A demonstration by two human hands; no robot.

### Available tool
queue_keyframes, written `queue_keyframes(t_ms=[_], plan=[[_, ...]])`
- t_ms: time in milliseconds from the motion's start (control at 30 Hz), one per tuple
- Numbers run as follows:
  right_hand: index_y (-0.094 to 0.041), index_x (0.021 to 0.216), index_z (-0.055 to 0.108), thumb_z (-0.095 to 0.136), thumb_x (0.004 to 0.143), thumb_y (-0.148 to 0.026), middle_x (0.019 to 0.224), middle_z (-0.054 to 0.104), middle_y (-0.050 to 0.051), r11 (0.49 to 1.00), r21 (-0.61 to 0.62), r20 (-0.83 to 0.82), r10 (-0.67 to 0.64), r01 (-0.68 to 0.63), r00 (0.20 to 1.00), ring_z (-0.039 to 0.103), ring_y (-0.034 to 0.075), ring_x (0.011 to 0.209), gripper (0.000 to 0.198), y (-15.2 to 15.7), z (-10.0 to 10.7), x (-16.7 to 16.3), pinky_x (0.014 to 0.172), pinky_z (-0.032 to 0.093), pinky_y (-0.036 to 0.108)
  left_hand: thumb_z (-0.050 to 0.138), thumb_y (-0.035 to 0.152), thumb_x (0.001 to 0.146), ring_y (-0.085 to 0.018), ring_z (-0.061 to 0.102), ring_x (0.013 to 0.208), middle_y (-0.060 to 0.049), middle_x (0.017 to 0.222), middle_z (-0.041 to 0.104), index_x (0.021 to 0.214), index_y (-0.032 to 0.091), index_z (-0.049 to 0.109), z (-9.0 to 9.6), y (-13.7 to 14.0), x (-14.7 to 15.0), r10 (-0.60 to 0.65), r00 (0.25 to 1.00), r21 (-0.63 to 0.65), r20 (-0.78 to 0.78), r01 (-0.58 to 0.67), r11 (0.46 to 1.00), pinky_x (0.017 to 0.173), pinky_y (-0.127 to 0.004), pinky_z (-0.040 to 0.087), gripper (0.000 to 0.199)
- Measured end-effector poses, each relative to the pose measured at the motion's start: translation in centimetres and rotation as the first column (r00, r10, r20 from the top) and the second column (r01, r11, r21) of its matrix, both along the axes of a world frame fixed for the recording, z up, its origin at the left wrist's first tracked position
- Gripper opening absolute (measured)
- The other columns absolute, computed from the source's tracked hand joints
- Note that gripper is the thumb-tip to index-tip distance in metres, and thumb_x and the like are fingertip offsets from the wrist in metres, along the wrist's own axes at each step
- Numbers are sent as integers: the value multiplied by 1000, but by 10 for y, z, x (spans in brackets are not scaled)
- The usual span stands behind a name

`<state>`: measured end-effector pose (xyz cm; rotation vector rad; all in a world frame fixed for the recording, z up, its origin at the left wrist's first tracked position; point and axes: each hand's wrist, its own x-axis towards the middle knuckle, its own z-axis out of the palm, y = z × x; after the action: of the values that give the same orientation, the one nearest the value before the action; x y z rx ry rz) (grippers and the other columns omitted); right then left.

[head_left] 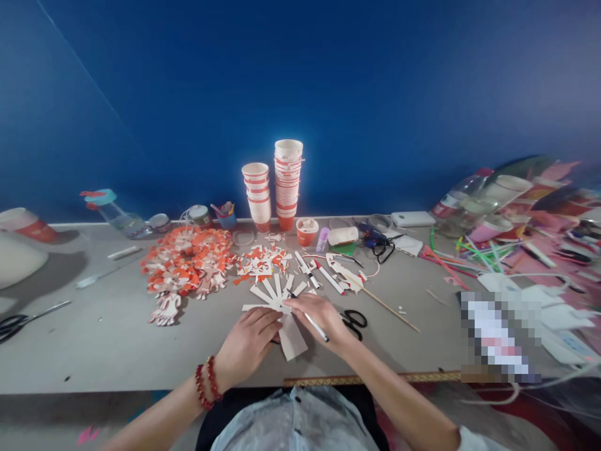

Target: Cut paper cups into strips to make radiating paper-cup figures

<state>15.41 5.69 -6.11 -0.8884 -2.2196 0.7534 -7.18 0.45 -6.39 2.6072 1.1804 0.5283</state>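
A white paper cup cut into strips (294, 340) lies splayed out on the table in front of me, its strips fanning away from the middle. My left hand (251, 338), a red bead bracelet at its wrist, is closed over the near left side of the cut cup, fingers bent and pressed together on it. In my right hand (322, 316) is a slim pen (320, 329) with a white barrel, slanting across the fingers. Its dark tip end points at the middle of the cut cup. Black-handled scissors (355, 321) lie partly hidden behind my right wrist.
Orange and white paper cutouts (188, 260) are heaped to the left, with scraps (265, 260) beside them. Two cup stacks (256, 203) (288, 188) stand by the blue wall. Markers (330, 277), a wooden stick (389, 308) and a glue gun (370, 235) lie right; a power strip (554, 332) is farther right.
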Motion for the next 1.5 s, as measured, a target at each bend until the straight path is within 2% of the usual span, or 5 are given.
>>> queue_keyframes(t_ms=[133, 233, 567, 833, 1500], plan=[[-23, 111, 65, 52, 95, -22, 106, 68, 9, 973, 223, 296, -116, 50, 948, 56, 27, 106, 21, 1, -31, -19, 92, 44, 41, 53, 20, 89, -25, 49, 123, -7, 134, 58, 133, 21, 51, -24, 4, 4, 48, 985, 47, -163, -41, 998, 105, -42, 41, 44], [-24, 109, 65, 55, 93, -20, 109, 66, 9, 969, 236, 367, -164, 79, 916, 55, 26, 109, 19, 0, -38, -18, 93, 43, 40, 52, 19, 90, -25, 46, 126, -5, 137, 57, 134, 23, 50, -33, 5, 1, 31, 978, 56, -205, -20, 998, 107, -44, 37, 44], [-26, 113, 63, 57, 92, -20, 111, 63, 10, 966, 214, 298, -203, 142, 933, 56, 28, 105, 23, -3, -46, -15, 90, 46, 42, 44, 29, 97, -27, 43, 129, -4, 143, 50, 137, 24, 45, -36, 3, 3, 46, 965, 68, -257, -30, 997, 109, -47, 30, 41], [-24, 96, 67, 55, 93, -20, 109, 61, 11, 964, 226, 340, -214, 141, 916, 55, 28, 105, 14, -2, -48, -15, 88, 46, 40, 43, 34, 97, -25, 43, 128, -4, 142, 51, 140, 25, 42, -35, 4, 2, 39, 965, 68, -260, -22, 997, 108, -45, 30, 43], [-22, 108, 61, 55, 90, -14, 108, 62, 10, 980, 150, 226, -166, 134, 960, 57, 26, 102, 20, 1, -43, -11, 89, 48, 41, 50, 31, 94, -25, 43, 128, -4, 139, 53, 137, 28, 46, -37, 4, 1, 49, 965, 88, -257, -27, 996, 111, -49, 27, 43]])
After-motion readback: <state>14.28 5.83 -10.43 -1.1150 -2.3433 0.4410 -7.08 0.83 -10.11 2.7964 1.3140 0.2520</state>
